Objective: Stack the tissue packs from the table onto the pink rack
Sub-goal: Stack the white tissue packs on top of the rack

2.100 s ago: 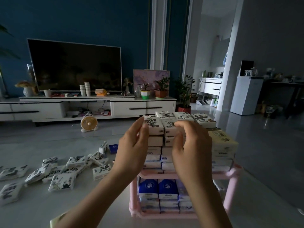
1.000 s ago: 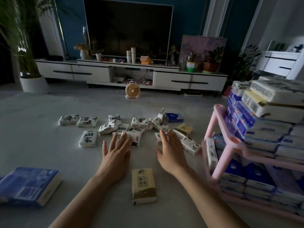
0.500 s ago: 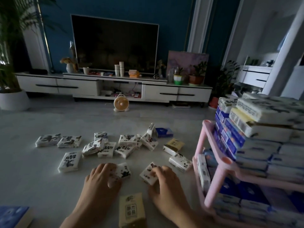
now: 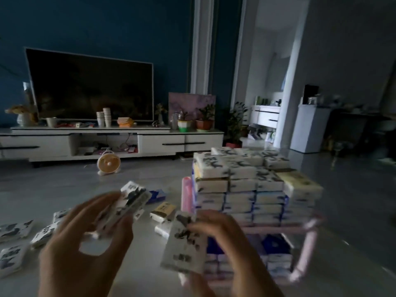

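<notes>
The left hand (image 4: 85, 249) grips one white patterned tissue pack (image 4: 126, 209), fingers and thumb curled round it, raised above the desk (image 4: 150, 275). The right hand (image 4: 222, 243) grips a second tissue pack (image 4: 184, 247), held on end just in front of the pink rack (image 4: 308, 249). Both packs are blurred, so exact finger placement cannot be read. The upper shelf of the rack carries a stack (image 4: 246, 179) several layers high, with white patterned packs on top and a yellowish pack at its right edge. The lower shelf holds blue packs (image 4: 276, 245). Loose packs (image 4: 15, 230) lie on the desk to the left. A tan pack (image 4: 162, 211) and a blue pack (image 4: 157, 196) lie between the hands and the rack. Judged step: carrying two packs to the rack, placement not yet done. The next move calls for lifting both packs to the top of the stack, laying each flat and square with its neighbours, and letting go without pushing the stack sideways.
</notes>
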